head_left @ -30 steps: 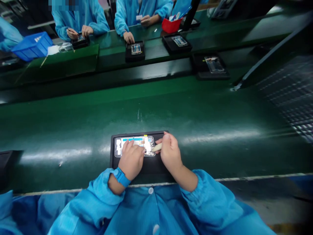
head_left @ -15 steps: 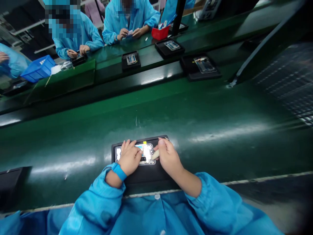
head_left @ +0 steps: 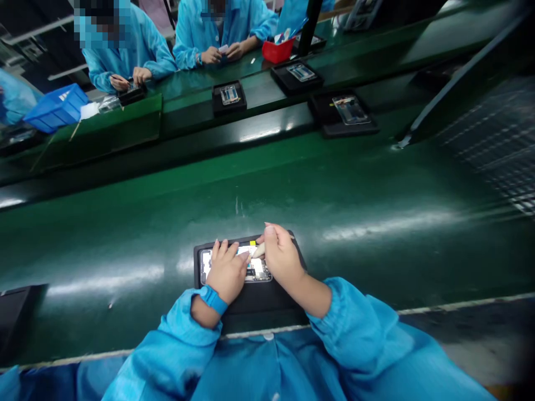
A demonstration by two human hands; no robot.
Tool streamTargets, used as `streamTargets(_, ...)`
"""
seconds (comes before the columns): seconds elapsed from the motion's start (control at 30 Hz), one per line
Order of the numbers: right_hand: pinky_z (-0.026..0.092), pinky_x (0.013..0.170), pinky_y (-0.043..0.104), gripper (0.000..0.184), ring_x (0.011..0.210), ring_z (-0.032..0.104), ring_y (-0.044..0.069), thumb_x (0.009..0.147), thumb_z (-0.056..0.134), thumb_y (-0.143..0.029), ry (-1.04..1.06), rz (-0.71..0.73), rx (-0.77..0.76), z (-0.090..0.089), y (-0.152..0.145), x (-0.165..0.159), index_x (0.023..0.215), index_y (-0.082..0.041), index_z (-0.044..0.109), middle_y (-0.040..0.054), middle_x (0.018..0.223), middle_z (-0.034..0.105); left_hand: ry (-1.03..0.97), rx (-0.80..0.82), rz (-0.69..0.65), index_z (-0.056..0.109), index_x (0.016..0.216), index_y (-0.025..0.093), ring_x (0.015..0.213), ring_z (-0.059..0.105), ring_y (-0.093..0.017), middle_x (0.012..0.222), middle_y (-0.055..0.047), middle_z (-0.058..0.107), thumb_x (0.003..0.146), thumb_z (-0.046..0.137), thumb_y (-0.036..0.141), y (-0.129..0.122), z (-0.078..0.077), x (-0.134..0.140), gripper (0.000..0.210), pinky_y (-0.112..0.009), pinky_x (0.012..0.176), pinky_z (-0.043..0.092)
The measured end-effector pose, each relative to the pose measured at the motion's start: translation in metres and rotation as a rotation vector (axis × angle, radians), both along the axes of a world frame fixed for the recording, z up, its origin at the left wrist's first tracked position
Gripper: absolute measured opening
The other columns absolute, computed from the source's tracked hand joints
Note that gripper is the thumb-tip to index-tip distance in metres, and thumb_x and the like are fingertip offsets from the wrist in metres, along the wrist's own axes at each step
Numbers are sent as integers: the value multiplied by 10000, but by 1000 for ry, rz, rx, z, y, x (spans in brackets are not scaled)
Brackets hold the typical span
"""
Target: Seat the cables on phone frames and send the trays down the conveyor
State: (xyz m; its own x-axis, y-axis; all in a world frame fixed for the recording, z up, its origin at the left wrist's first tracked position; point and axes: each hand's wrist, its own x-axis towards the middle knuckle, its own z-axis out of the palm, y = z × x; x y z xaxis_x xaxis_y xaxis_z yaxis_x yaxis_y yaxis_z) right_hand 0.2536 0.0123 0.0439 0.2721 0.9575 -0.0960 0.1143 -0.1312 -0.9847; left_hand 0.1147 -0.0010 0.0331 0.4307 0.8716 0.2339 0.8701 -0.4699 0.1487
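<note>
An opened phone (head_left: 259, 273), its bright inner parts showing, lies in a black tray (head_left: 267, 301) at the bench's front edge. Across its left half rests my left hand (head_left: 228, 273), fingers spread and flat, hiding part of the phone. My right hand (head_left: 282, 253) is closed in a pinch over the phone's upper right part. A cream-coloured tapered piece (head_left: 259, 250) points down from its fingers near my left thumb; whether it is a tool or a covered fingertip I cannot tell. A small yellow tab (head_left: 252, 243) shows at the phone's far edge.
Beyond the green bench (head_left: 292, 189), black trays with phone parts (head_left: 351, 110) stand along a dark raised strip. Two people in blue coats work across from me, near a red bin (head_left: 278, 51) and a blue bin (head_left: 56, 107). Another black tray (head_left: 19, 312) sits at left.
My right hand has moved left and away from me across the phone, bringing the cream piece close to my left thumb. My left hand stays spread on the phone.
</note>
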Motion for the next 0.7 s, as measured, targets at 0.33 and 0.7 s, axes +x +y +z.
streamTargets(0.33, 497, 613, 299, 311, 637, 620, 157, 842, 366, -407, -155, -32, 110, -8, 0, -1, 974, -176, 527, 24, 670, 643, 133, -37, -35, 606, 959, 173, 1083, 475, -332, 1025, -94, 600, 797, 486, 165, -4, 1, 5, 203, -602, 929, 306)
streamTargets(0.7, 499, 719, 346, 292, 738, 628, 182, 819, 374, -380, -308, 36, 185, -8, -2, 1, 961, -190, 545, 57, 794, 662, 98, -39, -40, 599, 959, 166, 1086, 467, -329, 1029, -92, 595, 799, 464, 156, -4, 1, 2, 210, -599, 925, 314)
